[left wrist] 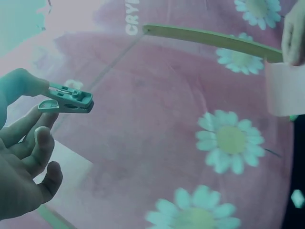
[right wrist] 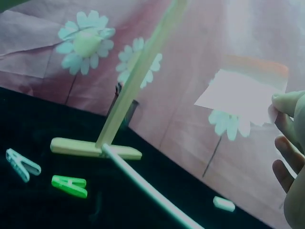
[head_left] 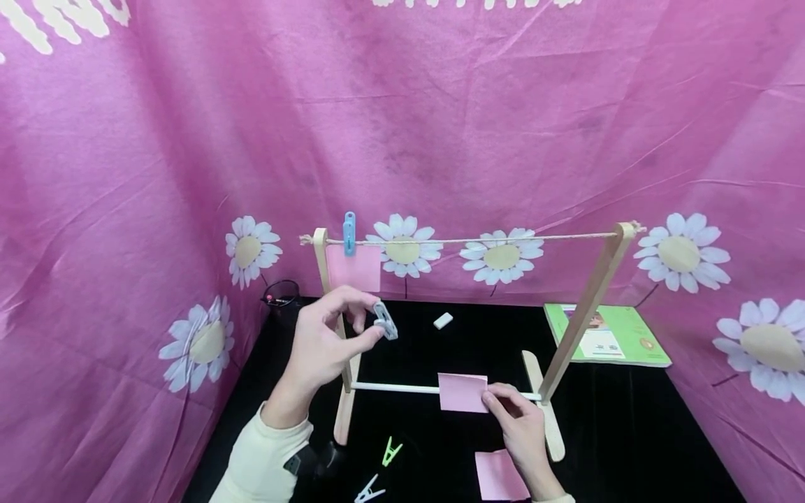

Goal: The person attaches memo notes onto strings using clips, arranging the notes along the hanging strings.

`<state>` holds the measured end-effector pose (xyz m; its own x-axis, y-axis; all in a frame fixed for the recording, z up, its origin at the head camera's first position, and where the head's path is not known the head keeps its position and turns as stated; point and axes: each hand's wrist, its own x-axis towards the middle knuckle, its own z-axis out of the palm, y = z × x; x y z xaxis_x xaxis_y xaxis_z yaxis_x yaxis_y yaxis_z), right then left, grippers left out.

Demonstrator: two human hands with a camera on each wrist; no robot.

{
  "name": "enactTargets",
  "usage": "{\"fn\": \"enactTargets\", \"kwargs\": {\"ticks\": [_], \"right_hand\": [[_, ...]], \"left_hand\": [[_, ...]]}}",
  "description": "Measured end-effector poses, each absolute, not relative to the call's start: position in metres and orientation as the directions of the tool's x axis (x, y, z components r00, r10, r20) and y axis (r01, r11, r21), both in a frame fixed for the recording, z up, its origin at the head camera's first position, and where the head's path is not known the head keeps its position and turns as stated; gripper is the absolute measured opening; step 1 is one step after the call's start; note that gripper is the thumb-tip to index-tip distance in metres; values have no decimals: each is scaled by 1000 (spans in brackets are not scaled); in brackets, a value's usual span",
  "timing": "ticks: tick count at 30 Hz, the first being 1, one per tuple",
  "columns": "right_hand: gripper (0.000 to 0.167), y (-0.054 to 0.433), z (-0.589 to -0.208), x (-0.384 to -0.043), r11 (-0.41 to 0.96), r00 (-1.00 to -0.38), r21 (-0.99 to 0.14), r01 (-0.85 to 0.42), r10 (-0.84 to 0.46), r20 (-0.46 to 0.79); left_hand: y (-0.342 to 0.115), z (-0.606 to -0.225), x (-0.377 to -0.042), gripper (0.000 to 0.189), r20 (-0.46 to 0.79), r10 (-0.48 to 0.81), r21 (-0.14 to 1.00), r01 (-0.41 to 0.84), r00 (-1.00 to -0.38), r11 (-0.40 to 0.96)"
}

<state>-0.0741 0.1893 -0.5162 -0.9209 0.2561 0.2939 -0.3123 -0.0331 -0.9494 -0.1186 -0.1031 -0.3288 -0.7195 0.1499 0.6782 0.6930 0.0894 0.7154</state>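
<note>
Between thumb and fingertips, my left hand (head_left: 323, 342) pinches a grey-blue clothespin (head_left: 386, 321) in front of the rack's left post. The same clothespin (left wrist: 71, 99) appears side-on in the left wrist view. My right hand (head_left: 523, 429) pinches a pink sticky note (head_left: 462, 392) by its right edge, overlapping the rack's lower white bar in the head view. Another pink note (head_left: 353, 268) hangs at the left of the string (head_left: 503, 239) under a blue clothespin (head_left: 349, 234). A further pink note (head_left: 497, 476) lies on the table, partly hidden by my right forearm.
A wooden rack (head_left: 588, 307) stretches the string between two posts. On the black table lie a green clothespin (head_left: 390, 452), a pale clothespin (head_left: 369, 490) and a white eraser-like block (head_left: 443, 321). Behind the right post is a green book (head_left: 625, 335). Pink flowered cloth (head_left: 440, 140) surrounds everything.
</note>
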Motion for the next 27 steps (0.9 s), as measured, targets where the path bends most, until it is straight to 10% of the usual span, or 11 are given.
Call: {"fn": "enactTargets", "kwargs": {"ticks": [27], "right_hand": [[17, 156, -451, -125, -96, -834, -828, -552, 41, 551]], "left_hand": [[-91, -234, -158, 21, 595, 46, 792, 595, -802, 137]]}}
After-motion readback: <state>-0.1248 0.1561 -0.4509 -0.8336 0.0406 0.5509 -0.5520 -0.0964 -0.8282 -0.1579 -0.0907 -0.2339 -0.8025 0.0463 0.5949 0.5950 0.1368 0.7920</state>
